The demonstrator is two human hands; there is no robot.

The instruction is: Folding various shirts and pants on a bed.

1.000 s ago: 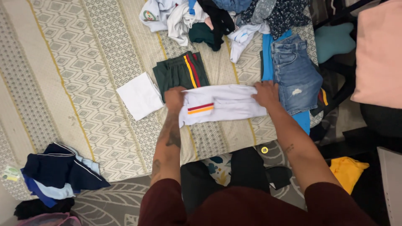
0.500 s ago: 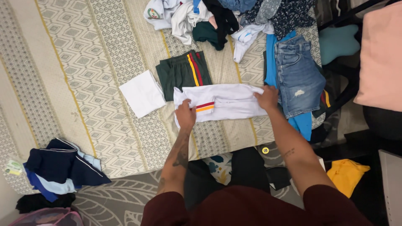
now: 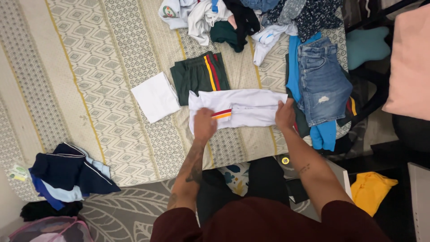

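White garment (image 3: 251, 107) at frame centre: soft matt cloth, smooth, with red and yellow stripe trim. Dark green shorts (image 3: 197, 76) above it: matt knit-like fabric. Denim shorts (image 3: 322, 80), right of centre: coarse blue denim, frayed in one spot. Bedspread (image 3: 89, 67), left half of frame: matt woven cloth with printed pattern. Folded white piece (image 3: 154, 96): flat matt cloth

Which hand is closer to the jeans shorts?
The right hand. It presses the right end of the white garment, just beside the jeans shorts. The left hand is at the garment's left end, much farther from them.
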